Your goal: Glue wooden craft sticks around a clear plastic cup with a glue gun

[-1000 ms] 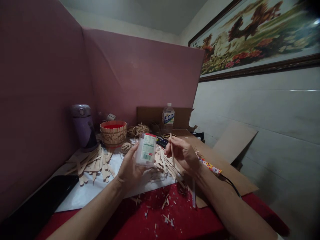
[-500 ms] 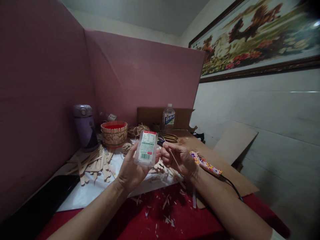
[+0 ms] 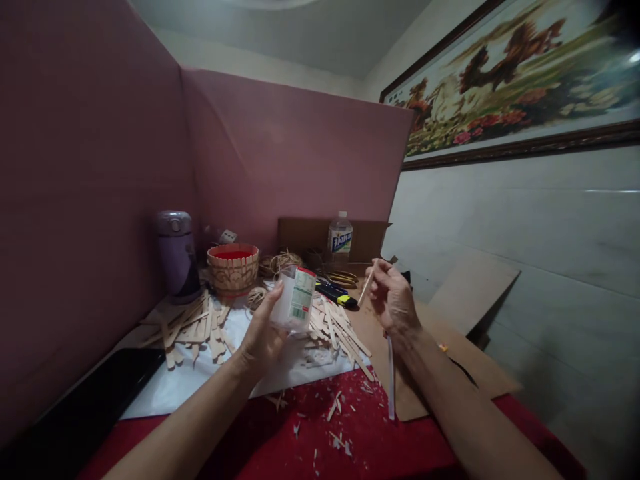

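A clear plastic container (image 3: 295, 301) with a green, white and red label is gripped in my left hand (image 3: 263, 337), above the white sheet. My right hand (image 3: 393, 297) pinches a thin wooden stick (image 3: 367, 285) over the brown cardboard. Between the hands, a pile of wooden sticks (image 3: 343, 330) lies on the sheet, with a black and yellow cutter (image 3: 340, 295) just behind it. A clear glue stick (image 3: 391, 380) rests below my right wrist. The flowered tool is mostly hidden by my right forearm.
More wooden sticks (image 3: 200, 327) lie at left, near a purple bottle (image 3: 177, 257) and a stick-covered basket (image 3: 233, 272). Behind are twine (image 3: 285, 261) and a plastic bottle (image 3: 341, 240). A black device (image 3: 120, 383) is at front left. Shavings litter the red cloth (image 3: 300, 440).
My right hand has moved right and up, away from the container, still with the stick. The container has turned in my left hand, its label now to the right. The cutter and stick pile are uncovered.
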Demonstrator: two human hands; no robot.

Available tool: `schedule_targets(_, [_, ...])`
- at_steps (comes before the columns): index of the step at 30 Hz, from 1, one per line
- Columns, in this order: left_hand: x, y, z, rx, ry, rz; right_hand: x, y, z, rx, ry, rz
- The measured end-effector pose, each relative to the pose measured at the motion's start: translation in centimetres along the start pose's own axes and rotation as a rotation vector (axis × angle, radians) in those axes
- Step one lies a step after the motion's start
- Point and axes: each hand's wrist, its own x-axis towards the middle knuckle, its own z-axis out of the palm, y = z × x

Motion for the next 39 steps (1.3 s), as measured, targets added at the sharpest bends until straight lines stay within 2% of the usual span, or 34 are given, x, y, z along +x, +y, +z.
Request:
schedule_targets(4, [-0.8, -0.5, 0.6, 0.045, -0.113, -0.091, -2.4, 0.6, 2.2, 0.0, -0.227, 0.112])
schedule_targets(9, [-1.0, -1.4, 0.6, 0.061, -0.189, -0.225, -3.7, 1.2, 2.9, -0.037, -0.322, 0.147])
schedule_targets(13, [-0.8, -2.0, 0.2, 0.073, -0.219, -0.243, -3.8, 1.6, 2.6, -0.087, -0.285, 0.146])
schedule_targets(21, [-0.8, -2.2, 0.3, 0.118, -0.21, -0.218, -3.7, 1.9, 2.8, -0.148, -0.109, 0.181])
schedule_targets(31, [-0.4, -2.8, -0.2, 0.1, -0.246, -0.224, -3.1, 2.4, 2.4, -0.061, -0.053, 0.183])
schedule_targets(39, [-0.6, -2.9, 0.0, 0.101, -0.25, -0.233, -2.9, 2.5, 2.0, -0.106, -0.103, 0.317])
